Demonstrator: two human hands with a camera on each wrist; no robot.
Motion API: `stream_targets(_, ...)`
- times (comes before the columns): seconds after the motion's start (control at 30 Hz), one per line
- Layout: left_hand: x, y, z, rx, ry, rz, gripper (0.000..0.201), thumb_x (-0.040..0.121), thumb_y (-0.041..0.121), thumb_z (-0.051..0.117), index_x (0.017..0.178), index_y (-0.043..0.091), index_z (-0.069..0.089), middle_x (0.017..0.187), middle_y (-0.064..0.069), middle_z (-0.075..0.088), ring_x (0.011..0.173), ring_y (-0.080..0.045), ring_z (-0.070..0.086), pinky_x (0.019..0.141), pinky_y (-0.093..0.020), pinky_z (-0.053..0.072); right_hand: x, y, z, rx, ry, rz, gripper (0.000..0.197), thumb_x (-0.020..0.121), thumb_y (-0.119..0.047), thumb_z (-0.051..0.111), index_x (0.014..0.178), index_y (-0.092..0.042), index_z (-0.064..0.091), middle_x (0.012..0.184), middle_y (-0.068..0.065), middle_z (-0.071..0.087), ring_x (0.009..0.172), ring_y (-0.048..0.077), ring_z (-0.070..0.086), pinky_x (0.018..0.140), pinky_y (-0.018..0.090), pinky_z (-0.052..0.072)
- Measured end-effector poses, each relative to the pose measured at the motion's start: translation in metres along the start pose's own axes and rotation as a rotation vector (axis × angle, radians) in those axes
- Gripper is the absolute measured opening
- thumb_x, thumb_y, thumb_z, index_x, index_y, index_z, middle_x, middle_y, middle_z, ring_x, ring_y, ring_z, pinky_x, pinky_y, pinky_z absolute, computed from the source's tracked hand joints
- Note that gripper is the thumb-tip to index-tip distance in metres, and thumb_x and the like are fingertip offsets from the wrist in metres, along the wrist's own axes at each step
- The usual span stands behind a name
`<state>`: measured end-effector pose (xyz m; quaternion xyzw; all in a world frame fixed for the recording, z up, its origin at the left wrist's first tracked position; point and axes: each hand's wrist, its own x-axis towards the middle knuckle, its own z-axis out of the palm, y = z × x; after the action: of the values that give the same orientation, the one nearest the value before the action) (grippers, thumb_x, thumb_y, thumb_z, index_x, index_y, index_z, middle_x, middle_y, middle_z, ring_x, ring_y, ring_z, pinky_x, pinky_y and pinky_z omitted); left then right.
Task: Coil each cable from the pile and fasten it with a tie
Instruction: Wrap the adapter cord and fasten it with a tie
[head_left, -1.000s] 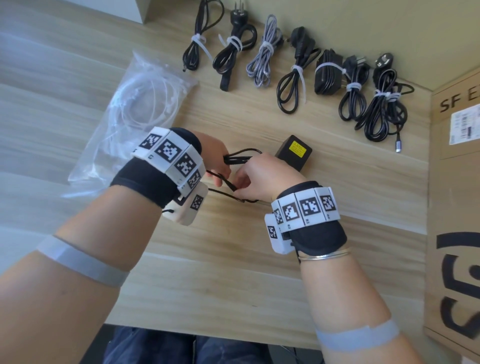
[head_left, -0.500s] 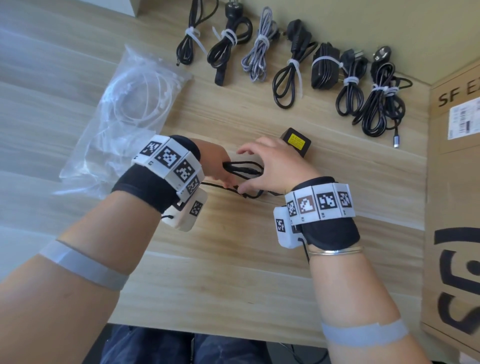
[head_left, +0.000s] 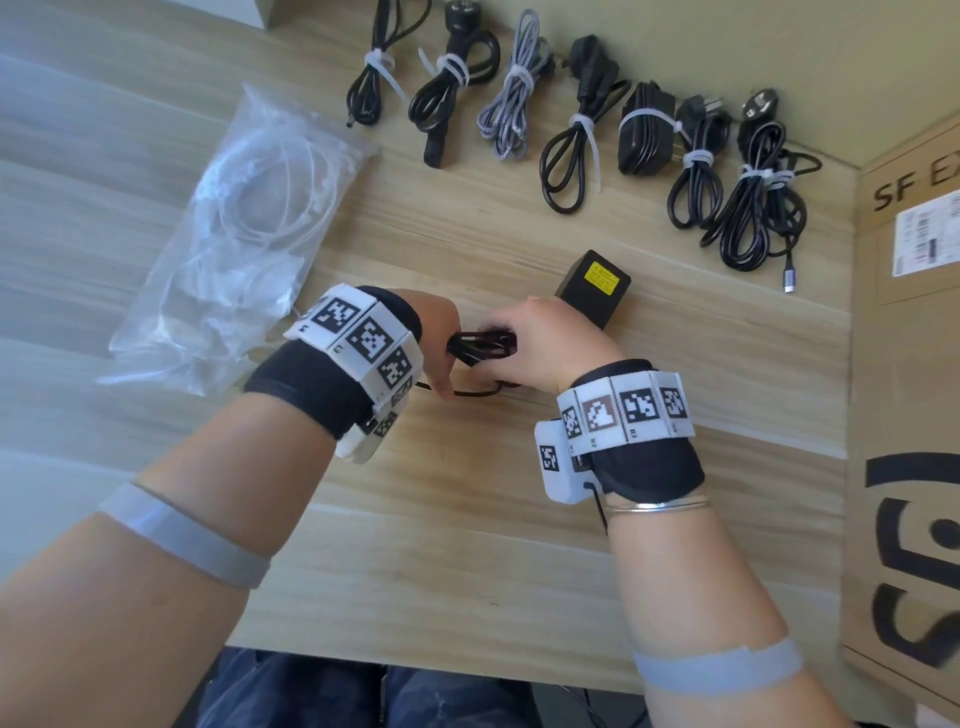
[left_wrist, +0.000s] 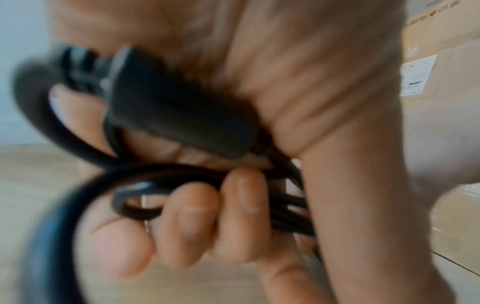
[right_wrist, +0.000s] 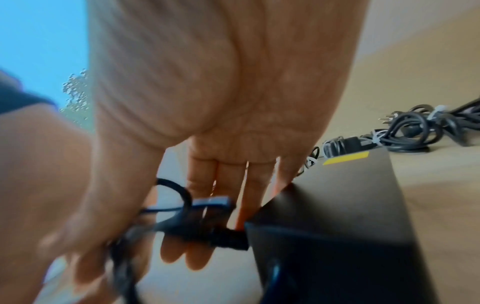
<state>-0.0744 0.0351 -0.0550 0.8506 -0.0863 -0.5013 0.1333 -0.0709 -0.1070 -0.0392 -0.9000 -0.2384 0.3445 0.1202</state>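
Pale wood grain runs across the bench (head_left: 467, 519), with a beige wall along the top of the head view. From my remote seat I start at the fingers (left_wrist: 187, 216) of the left hand (head_left: 436, 338): in the left wrist view they curl round several black loops of the cable (head_left: 480, 345), and its plug lies against the palm above them. I judge they clamp there so the finished turns cannot spring open.

My right hand (head_left: 540, 348) meets the bundle from the other side. In the right wrist view its fingers (right_wrist: 197, 242) hang fairly straight behind the strands while the thumb side closes on them, so I read it as pinching the cable, though blur makes this less than certain. It probably feeds the next turn.

One strand (head_left: 467, 391) trails on the bench below both hands, so the coil looks unfinished. The cable enters a black adapter (head_left: 592, 283) with a yellow label, lying just beside the right hand at centre frame; its stiff body will limit how tightly the last loops close.

Upper left lies a clear bag of white ties (head_left: 239, 234), near the left wrist and easy to reach. Seven tied bundles (head_left: 571, 150) line the top edge. A cardboard box (head_left: 904, 415) fills the right side, crowding that elbow.
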Motion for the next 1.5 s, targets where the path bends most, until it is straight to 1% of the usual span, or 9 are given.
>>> stream_targets(0.13,0.000,0.000,0.001,0.075,0.008,0.060,0.020,0.075,0.028,0.074,0.082,0.015,0.061,0.066,0.006,0.052,0.061,-0.010,0.048,0.062,-0.020,0.040,-0.008,0.011,-0.017,0.179,0.213,0.097,0.035,0.082,-0.058,0.055,0.093,-0.027,0.067,0.107,-0.008,0.060,0.104,0.013,0.053,0.087,0.031,0.044)
stream_targets(0.27,0.000,0.000,-0.001,0.153,0.066,0.077,0.037,0.074,0.023,0.076,0.106,0.012,0.060,0.095,-0.003,0.063,0.088,-0.019,0.058,0.073,-0.024,0.042,-0.003,0.028,-0.021,0.006,0.435,0.374,0.044,0.088,-0.049,0.054,0.122,-0.021,0.052,0.133,0.005,0.040,0.123,0.028,0.035,0.100,0.037,0.033)
stream_targets(0.57,0.003,0.002,0.003,0.262,0.293,0.122,0.020,0.087,0.018,0.056,0.107,0.019,0.060,0.084,0.003,0.055,0.082,-0.019,0.052,0.073,-0.030,0.044,0.003,0.026,-0.012,0.339,0.307,0.619,0.081,0.084,-0.040,0.062,0.146,-0.025,0.013,0.139,0.013,0.024,0.104,0.026,0.048,0.075,0.030,0.036)
stream_targets(0.73,0.006,0.007,0.005,0.310,0.526,0.263,0.025,0.089,0.022,0.052,0.113,0.018,0.056,0.116,-0.003,0.048,0.110,-0.023,0.045,0.092,-0.035,0.037,0.007,0.022,-0.016,0.295,0.264,0.517,0.085,0.084,-0.038,0.061,0.150,-0.021,0.010,0.143,0.012,0.035,0.125,0.028,0.042,0.091,0.033,0.040)
stream_targets(0.97,0.005,0.003,0.003,0.109,0.704,0.310,0.038,0.087,0.005,0.050,0.124,0.011,0.041,0.129,-0.007,0.036,0.077,-0.028,0.051,0.059,-0.034,0.037,0.010,0.018,-0.030,0.387,0.152,0.373,0.073,0.089,-0.038,0.051,0.150,-0.024,0.013,0.140,0.001,0.047,0.124,0.022,0.046,0.086,0.024,0.038)
stream_targets(1.1,0.004,-0.002,0.007,-0.044,0.837,0.381,0.057,0.081,0.002,0.058,0.133,0.010,0.037,0.127,-0.015,0.040,0.066,-0.022,0.040,0.057,-0.033,0.038,0.014,0.007,-0.030,0.456,0.122,0.243,0.035,0.091,-0.033,0.048,0.124,-0.023,0.054,0.103,0.003,0.066,0.096,0.020,0.062,0.078,0.031,0.048)
stream_targets(1.23,0.002,-0.012,0.007,0.039,0.927,0.385,0.064,0.068,0.005,0.071,0.127,0.007,0.047,0.129,-0.017,0.044,0.104,-0.030,0.041,0.080,-0.045,0.046,0.020,0.000,-0.027,0.572,0.096,0.175,0.028,0.091,-0.033,0.049,0.119,-0.033,0.054,0.097,-0.002,0.068,0.087,0.013,0.064,0.079,0.030,0.049)
stream_targets(1.37,-0.006,-0.023,0.003,0.095,0.847,0.328,0.059,0.079,0.019,0.064,0.134,0.013,0.043,0.142,-0.002,0.041,0.139,-0.019,0.021,0.114,-0.042,0.010,0.022,-0.006,-0.025,0.794,0.114,0.149,0.016,0.093,-0.024,0.047,0.087,-0.025,0.062,0.075,-0.010,0.064,0.073,0.005,0.060,0.072,0.024,0.045)
stream_targets(1.5,-0.017,-0.033,-0.002,-0.170,0.757,0.323,0.064,0.075,0.032,0.072,0.128,0.008,0.045,0.123,-0.005,0.051,0.121,-0.020,0.045,0.111,-0.028,0.013,0.030,-0.013,-0.023,0.871,0.228,0.188,0.027,0.089,-0.028,0.044,0.068,-0.022,0.059,0.081,0.002,0.063,0.082,0.018,0.058,0.073,0.030,0.041)
